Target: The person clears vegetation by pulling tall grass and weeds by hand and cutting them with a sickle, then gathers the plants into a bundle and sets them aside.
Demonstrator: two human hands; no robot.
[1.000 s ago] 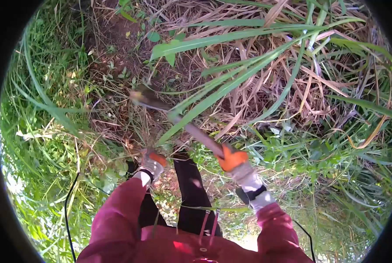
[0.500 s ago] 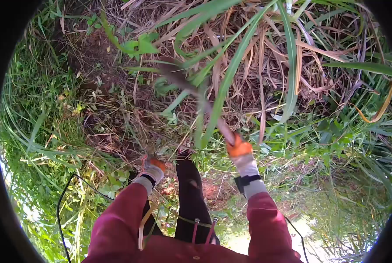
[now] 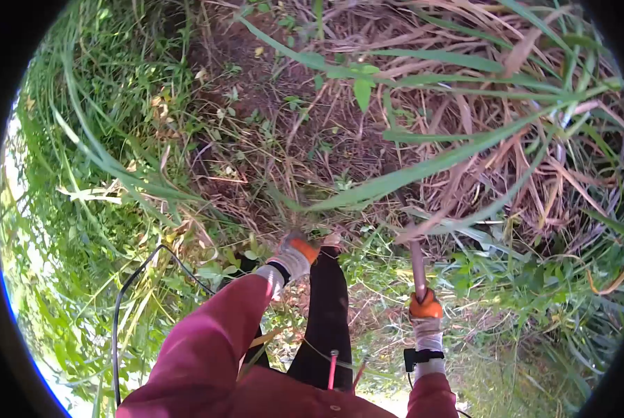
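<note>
My right hand (image 3: pixel 425 306), in an orange and white work glove, grips the wooden handle (image 3: pixel 418 266) of a tool whose shaft points away from me. Its far end is hidden among grass leaves, so its head cannot be made out. My left hand (image 3: pixel 297 255), gloved the same way, is closed low over the ground near my leg. Thin grass stems (image 3: pixel 291 209) rise from its fingers, partly blurred. One long green leaf (image 3: pixel 409 177) arches across the space ahead of both hands.
A thick clump of dry straw and green blades (image 3: pixel 479 139) stands at the right front. Bare brown soil (image 3: pixel 256 76) lies ahead, with dense green grass (image 3: pixel 110 125) to the left. A black cable (image 3: pixel 120 299) loops beside my left arm. My dark trouser leg (image 3: pixel 328 306) stands between the hands.
My right hand has drawn back down and to the right with the tool, whose dark end showed blurred before. My view has shifted left, and the left hand stays low, still closed.
</note>
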